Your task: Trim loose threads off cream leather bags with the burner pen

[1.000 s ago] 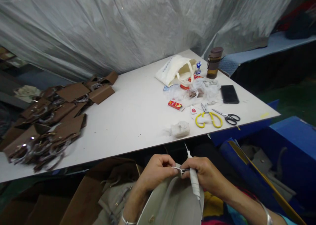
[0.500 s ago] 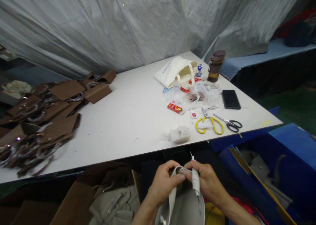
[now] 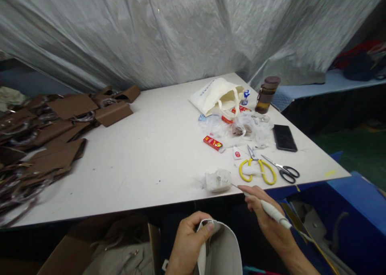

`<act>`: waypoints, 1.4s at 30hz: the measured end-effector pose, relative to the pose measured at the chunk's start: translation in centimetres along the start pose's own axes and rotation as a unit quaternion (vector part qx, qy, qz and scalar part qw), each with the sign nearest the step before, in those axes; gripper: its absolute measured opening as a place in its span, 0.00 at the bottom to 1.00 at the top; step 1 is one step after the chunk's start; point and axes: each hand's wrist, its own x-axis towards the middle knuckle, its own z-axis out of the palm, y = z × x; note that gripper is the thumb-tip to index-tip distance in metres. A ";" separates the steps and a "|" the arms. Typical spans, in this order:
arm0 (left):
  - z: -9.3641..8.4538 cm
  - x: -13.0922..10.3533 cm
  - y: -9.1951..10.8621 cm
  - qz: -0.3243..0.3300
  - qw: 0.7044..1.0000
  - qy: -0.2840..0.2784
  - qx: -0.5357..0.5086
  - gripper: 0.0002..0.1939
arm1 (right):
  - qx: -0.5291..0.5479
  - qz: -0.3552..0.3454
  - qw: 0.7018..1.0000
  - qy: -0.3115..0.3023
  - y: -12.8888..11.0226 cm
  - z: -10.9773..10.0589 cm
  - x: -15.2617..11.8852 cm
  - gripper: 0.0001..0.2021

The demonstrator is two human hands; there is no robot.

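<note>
My left hand (image 3: 186,239) is closed on the rim of a pale beige bag (image 3: 226,249), thumb inside and fingers outside. The bag's mouth faces up, and its lower part lies below the picture. In my right hand (image 3: 268,226) is a pen-shaped tool (image 3: 273,213) with a thick white wrapped handle, a thin metal tip and a cord trailing behind. Its tip points left, right beside a whitish lump (image 3: 217,180) at the table's front edge; whether they touch I cannot tell. Yellow-handled scissors (image 3: 256,168) and black-handled scissors (image 3: 285,171) lie just beyond this hand.
Brown bag pieces (image 3: 63,134) are heaped on the table's left (image 3: 144,146). Toward the right are a cream tote (image 3: 208,96), a bottle (image 3: 267,95), a phone (image 3: 285,138) and a red box (image 3: 213,143). A carton (image 3: 155,243) and blue bins (image 3: 356,214) stand below.
My right hand has left the bag's rim and moved up and right with the tool, whose tip now points at the whitish lump. My left hand still grips the bag, slightly lower.
</note>
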 end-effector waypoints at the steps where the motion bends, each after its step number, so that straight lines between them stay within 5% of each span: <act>1: 0.3 0.2 -0.4 -0.006 1.000 0.004 -0.004 0.14 | -0.016 0.012 1.000 0.003 0.0 -0.1 0.5 0.18; 7: 1.1 1.2 -1.8 -0.027 0.997 0.057 -0.049 0.15 | -0.048 -0.026 0.998 0.028 -0.1 0.7 2.3 0.12; 16: 0.8 1.9 -1.0 0.004 0.995 0.100 0.028 0.12 | -0.043 -0.043 0.998 0.024 0.0 1.7 3.3 0.11; 26: 0.1 2.4 -1.2 -0.034 0.995 0.095 -0.004 0.12 | -0.043 -0.101 0.994 -0.020 -0.5 4.6 3.9 0.08; 42: -0.7 2.1 -1.2 -0.064 0.997 0.050 -0.004 0.09 | -0.151 -0.169 0.972 -0.066 -0.5 5.5 5.2 0.09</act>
